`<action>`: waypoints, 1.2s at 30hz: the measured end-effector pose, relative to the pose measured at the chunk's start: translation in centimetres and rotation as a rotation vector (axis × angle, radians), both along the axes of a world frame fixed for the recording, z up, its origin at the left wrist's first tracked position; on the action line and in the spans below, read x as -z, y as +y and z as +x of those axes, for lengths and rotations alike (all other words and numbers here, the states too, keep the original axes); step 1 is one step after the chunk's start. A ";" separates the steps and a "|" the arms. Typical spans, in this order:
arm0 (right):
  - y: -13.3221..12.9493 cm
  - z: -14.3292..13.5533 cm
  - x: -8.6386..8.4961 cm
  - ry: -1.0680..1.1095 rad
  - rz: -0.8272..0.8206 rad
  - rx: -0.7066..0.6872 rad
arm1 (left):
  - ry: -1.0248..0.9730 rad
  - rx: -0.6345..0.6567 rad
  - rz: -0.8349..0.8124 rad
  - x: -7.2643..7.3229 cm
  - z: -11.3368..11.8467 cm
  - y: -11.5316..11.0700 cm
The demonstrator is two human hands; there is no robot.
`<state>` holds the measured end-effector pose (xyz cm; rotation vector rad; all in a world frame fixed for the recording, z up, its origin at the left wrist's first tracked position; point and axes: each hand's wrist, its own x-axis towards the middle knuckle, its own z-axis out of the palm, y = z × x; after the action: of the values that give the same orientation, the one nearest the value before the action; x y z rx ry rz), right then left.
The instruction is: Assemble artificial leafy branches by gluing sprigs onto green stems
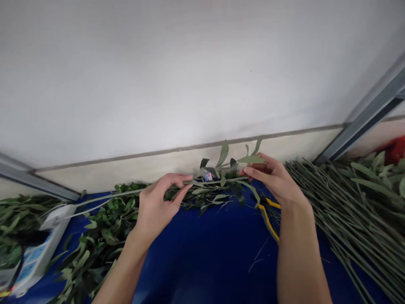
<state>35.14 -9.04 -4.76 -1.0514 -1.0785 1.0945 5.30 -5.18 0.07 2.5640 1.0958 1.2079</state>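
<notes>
A leafy green stem [224,156] is stretched between my two hands above the blue surface. My left hand [163,198] pinches its stalk between thumb and fingers, and the long bare end runs off to the left. My right hand [268,175] has thumb and fingers closed on the leafy end at the right. Below the stem lie small loose sprigs [204,197]. Yellow-handled pliers or cutters [268,223] rest beside my right forearm, partly hidden by it.
A pile of leafy branches [110,228] and a white power strip [41,253] are at the left. Many bare stalks [341,211] fan out at the right. A pale wall [177,84] rises behind the blue table [205,253], with metal posts at both sides.
</notes>
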 end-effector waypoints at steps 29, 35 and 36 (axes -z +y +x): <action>-5.4 2.9 -0.8 -0.297 -0.230 0.067 | 0.200 0.318 -0.714 -0.3 -1.1 -2.1; -7.6 6.0 -0.9 -0.837 -0.437 -0.068 | 0.314 0.438 -0.924 4.5 0.8 -0.8; -7.1 5.8 -1.4 -0.916 -0.380 -0.003 | 0.321 0.434 -0.926 5.4 1.0 -0.7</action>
<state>40.97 -16.16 -3.34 -1.9564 -1.6051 0.8251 6.31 -5.93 -5.37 2.0761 0.7896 0.1067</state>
